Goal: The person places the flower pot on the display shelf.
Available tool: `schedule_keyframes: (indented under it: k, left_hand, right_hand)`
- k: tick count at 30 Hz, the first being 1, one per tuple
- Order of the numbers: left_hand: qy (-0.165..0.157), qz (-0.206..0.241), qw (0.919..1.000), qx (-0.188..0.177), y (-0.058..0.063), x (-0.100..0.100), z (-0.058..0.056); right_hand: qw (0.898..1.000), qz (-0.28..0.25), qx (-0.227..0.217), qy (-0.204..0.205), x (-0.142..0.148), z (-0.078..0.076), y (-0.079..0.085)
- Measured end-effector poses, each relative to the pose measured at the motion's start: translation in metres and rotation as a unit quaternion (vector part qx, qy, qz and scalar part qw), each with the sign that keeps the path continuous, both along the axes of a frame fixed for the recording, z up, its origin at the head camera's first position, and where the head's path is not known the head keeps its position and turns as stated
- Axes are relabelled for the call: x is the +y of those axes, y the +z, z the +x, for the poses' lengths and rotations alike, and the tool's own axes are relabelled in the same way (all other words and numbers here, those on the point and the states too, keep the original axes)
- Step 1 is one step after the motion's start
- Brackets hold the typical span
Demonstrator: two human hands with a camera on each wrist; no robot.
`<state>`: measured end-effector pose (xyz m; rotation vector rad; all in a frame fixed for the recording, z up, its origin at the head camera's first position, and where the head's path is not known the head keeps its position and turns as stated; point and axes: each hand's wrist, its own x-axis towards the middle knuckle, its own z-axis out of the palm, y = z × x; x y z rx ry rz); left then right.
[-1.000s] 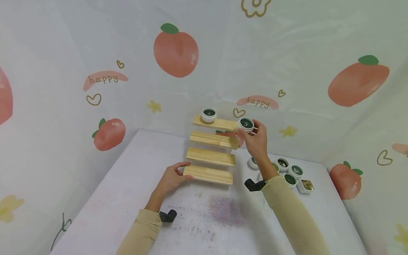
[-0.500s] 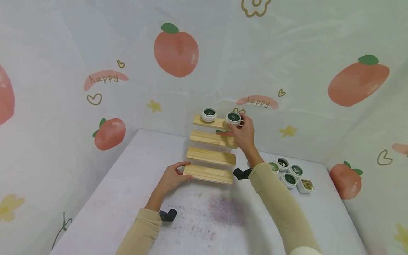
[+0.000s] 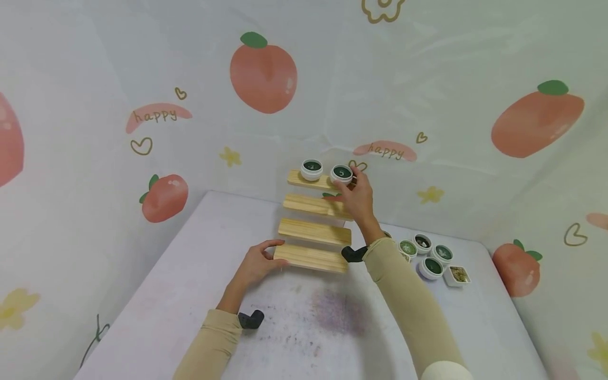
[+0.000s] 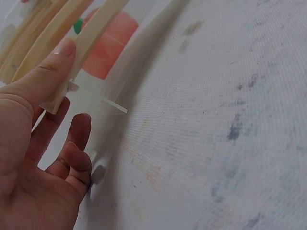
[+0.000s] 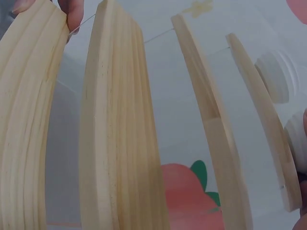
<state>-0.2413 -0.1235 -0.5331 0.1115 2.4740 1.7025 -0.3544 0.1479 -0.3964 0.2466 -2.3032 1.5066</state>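
A tiered stand of light wooden boards (image 3: 313, 232) rises in the middle of the table. My left hand (image 3: 256, 264) pinches the left end of its lowest board (image 3: 311, 258); in the left wrist view the thumb lies over the board and the other fingers curl below. At the right part of the top board (image 3: 325, 182), my right hand (image 3: 359, 199) grips a white cup (image 3: 341, 173) with a dark green inside, fingers by its handle. Another such white cup (image 3: 311, 170) sits on that board's left part. The right wrist view catches only the edge of the held cup (image 5: 297, 141).
Several white cups with green or dark fillings, among them a dark green one (image 3: 431, 268), stand on the table (image 3: 285, 327) at the right. Beside them is a square white dish (image 3: 457, 275) of small bits. A printed cloth backdrop (image 3: 209, 79) closes off the back.
My right hand has carried the cup leftward, from beyond the top board's right end to over its right part. My left hand stays at the lowest board.
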Motion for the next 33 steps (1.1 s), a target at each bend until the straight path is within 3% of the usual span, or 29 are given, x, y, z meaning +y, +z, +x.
schedule_keyframes:
  k: [7, 16, 23, 28, 33]
  left_hand:
    - [0.001, -0.011, 0.9999, -0.001, 0.001, -0.001, 0.000]
    - [-0.003, 0.006, 1.0000, 0.006, -0.001, -0.001, 0.000]
    - [-0.001, 0.003, 1.0000, 0.005, -0.003, -0.001, 0.001]
    - [0.003, 0.004, 1.0000, 0.001, -0.002, -0.002, 0.003]
    - [0.002, 0.010, 0.9999, 0.001, -0.002, -0.002, 0.002]
  right_hand:
    - [0.998, 0.063, -0.003, -0.007, 0.000, 0.002, 0.003]
    - [0.986, 0.162, -0.026, -0.024, 0.000, 0.005, 0.010]
    - [0.987, 0.147, -0.061, -0.012, 0.003, 0.009, 0.015]
    - [0.994, 0.096, -0.056, 0.021, 0.005, 0.010, 0.013]
    - [0.997, 0.071, -0.035, 0.020, 0.011, 0.015, 0.010]
